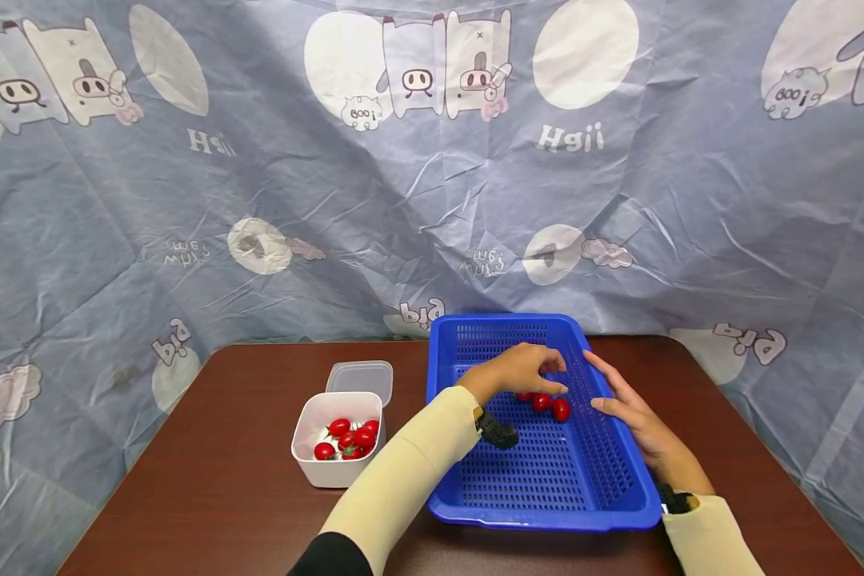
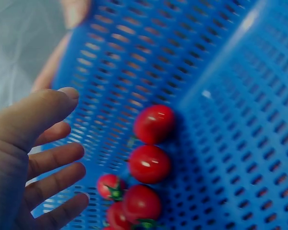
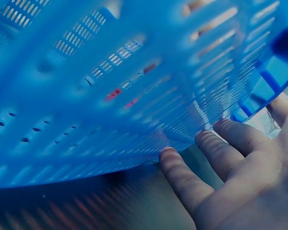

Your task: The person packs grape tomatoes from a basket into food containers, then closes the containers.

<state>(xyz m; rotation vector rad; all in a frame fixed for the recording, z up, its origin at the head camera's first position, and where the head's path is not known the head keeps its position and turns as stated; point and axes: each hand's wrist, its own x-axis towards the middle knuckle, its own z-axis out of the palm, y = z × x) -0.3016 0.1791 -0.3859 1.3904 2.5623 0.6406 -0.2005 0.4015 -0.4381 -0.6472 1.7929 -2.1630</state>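
Note:
A blue perforated plastic basket (image 1: 533,522) stands on the table, and several red cherry tomatoes (image 2: 149,164) lie inside along its right wall. Above these tomatoes my left hand (image 1: 524,370) reaches in with fingers spread loosely, nothing between them; its thumb and fingers show apart in the left wrist view. My right hand (image 1: 641,420) holds the basket's right side, thumb at the rim and fingers against the outer wall. In the right wrist view, extended fingertips (image 3: 209,139) touch that slotted wall. Part of the tomato row is hidden behind the left hand.
Left of the basket, a white square tub (image 1: 324,476) holds several cherry tomatoes. Its translucent lid (image 1: 363,378) lies just behind it. The brown table (image 1: 209,448) ends at a grey-blue printed cloth (image 1: 374,200) hanging behind and at the sides.

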